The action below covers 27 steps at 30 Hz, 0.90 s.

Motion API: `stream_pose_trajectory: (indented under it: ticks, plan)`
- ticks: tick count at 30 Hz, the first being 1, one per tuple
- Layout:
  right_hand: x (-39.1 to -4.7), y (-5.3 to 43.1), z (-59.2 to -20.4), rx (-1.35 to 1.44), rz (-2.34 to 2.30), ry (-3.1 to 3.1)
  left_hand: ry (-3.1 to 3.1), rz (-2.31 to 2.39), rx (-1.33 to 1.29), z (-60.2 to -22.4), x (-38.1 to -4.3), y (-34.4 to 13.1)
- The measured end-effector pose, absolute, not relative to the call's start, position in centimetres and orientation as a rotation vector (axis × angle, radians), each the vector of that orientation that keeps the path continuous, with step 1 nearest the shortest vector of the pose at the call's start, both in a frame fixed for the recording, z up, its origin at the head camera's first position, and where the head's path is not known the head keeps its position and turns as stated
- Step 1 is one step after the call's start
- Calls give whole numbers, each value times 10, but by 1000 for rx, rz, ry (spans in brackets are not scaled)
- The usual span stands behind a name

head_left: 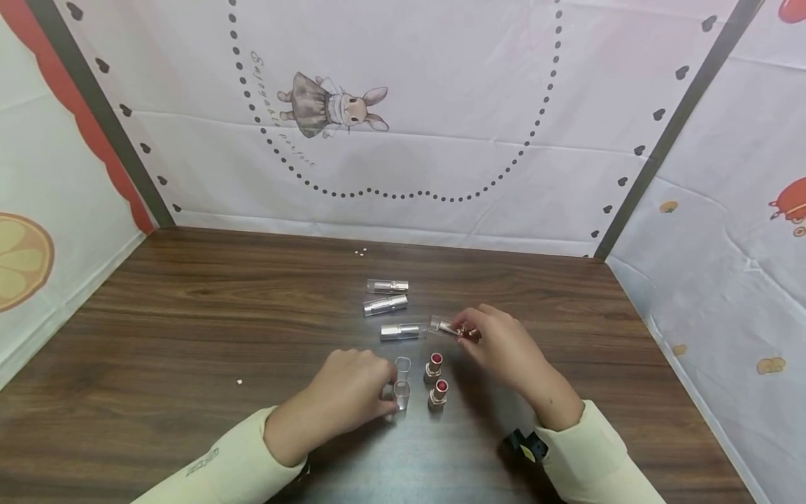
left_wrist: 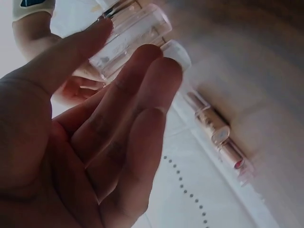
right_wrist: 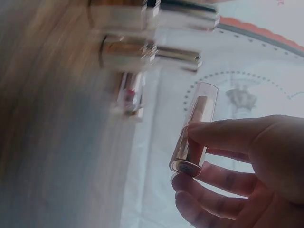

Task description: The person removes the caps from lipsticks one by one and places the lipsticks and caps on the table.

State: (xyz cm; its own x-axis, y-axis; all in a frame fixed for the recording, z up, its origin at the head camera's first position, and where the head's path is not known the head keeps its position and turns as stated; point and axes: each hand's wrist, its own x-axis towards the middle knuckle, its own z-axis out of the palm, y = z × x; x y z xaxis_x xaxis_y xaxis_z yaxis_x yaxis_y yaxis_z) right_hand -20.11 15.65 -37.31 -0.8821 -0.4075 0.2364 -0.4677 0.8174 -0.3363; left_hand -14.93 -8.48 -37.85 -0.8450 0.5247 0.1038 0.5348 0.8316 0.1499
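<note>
Left hand: narrow thumb-finger gap at a clear plastic cap, upright just off its fingertips; can't tell if it grips. Second see-through cylindrical cap just beyond that one. Two red-tipped lipsticks with shiny metallic bases upright, right of left hand, uncapped. Right hand pinches a rose-gold lipstick tube with clear cap, tilted. Three silver clear-capped tubes lie left of right hand, on brown wood-grain table.
</note>
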Motion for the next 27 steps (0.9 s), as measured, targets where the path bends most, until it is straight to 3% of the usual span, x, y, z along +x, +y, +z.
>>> stream_pose_trajectory:
  ticks: [13,27]
  plan:
    - [-168,144,-357,827,544,-2795,-2813,-190,-666,-363,-147,-84]
    - [-157,133,-361,1007,624,-2751,-2731,-166,-697,-366,-147,-85]
